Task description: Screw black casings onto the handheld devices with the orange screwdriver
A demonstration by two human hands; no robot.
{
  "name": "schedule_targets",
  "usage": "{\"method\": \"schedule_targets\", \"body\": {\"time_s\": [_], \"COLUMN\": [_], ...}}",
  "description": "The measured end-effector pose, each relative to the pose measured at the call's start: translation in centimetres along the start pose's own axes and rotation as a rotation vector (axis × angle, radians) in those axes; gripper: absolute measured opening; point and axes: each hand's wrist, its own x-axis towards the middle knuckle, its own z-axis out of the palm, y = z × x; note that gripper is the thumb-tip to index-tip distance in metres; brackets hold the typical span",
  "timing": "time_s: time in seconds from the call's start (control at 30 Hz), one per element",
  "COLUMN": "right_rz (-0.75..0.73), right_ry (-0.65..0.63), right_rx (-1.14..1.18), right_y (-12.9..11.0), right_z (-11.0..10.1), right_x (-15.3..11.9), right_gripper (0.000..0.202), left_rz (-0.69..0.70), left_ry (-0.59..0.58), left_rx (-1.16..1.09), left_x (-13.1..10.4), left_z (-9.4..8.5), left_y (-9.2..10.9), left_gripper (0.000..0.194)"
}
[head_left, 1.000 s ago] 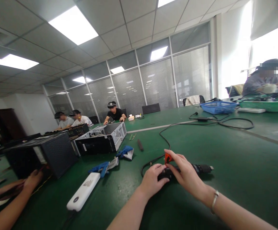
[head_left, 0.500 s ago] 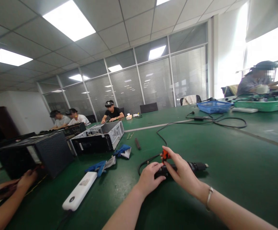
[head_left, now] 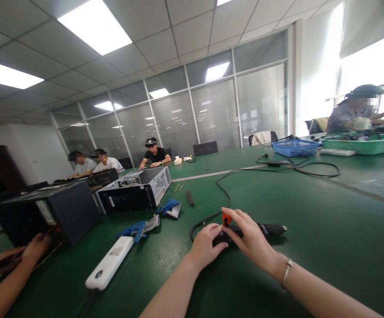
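Note:
A black corded electric screwdriver (head_left: 269, 229) lies on the green table in front of me, its tip pointing right. My left hand (head_left: 208, 242) is closed around its left end, thumb on the near side. In my right hand (head_left: 247, 229) is an orange-and-black screwdriver (head_left: 226, 219), pinched by the handle and held upright over the black body, close to my left fingertips. The screwdriver's lower end is hidden behind my fingers. From the tool's left end a black cord (head_left: 195, 229) loops back across the table.
Left of my hands lie a white power strip (head_left: 109, 263) and blue-grey gloves (head_left: 139, 229). An opened computer case (head_left: 129, 196) and a dark case (head_left: 76, 212) stand farther left, where another person's hands (head_left: 36, 251) work. A blue basket (head_left: 294, 148) and green tray (head_left: 364, 145) sit back right.
The orange-and-black screwdriver and my right fingers sit slightly lower and its handle looks turned. My left hand keeps its hold on the electric screwdriver.

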Motion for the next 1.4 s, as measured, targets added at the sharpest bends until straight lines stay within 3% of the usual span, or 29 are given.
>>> {"method": "schedule_targets", "body": {"time_s": [0.27, 0.47, 0.8, 1.4], "right_rz": [-0.037, -0.04, -0.097, -0.029], "right_ry": [0.021, 0.081, 0.06, 0.044], "right_rx": [0.027, -0.022, -0.005, 0.013], "right_y": [-0.16, -0.08, -0.44, -0.32], "right_z": [0.01, -0.08, 0.08, -0.11], "right_x": [0.06, -0.04, -0.16, -0.03], "right_gripper": [0.053, 0.043, 0.043, 0.046], "left_rz": [0.004, -0.001, 0.024, 0.011], "left_ry": [-0.013, -0.015, 0.006, -0.015], "left_rx": [0.009, 0.008, 0.0, 0.005], "left_x": [0.04, 0.06, 0.0, 0.05], "left_z": [-0.01, -0.06, 0.1, 0.01], "left_y": [0.23, 0.17, -0.02, 0.05], "left_gripper": [0.04, 0.041, 0.035, 0.043]}}
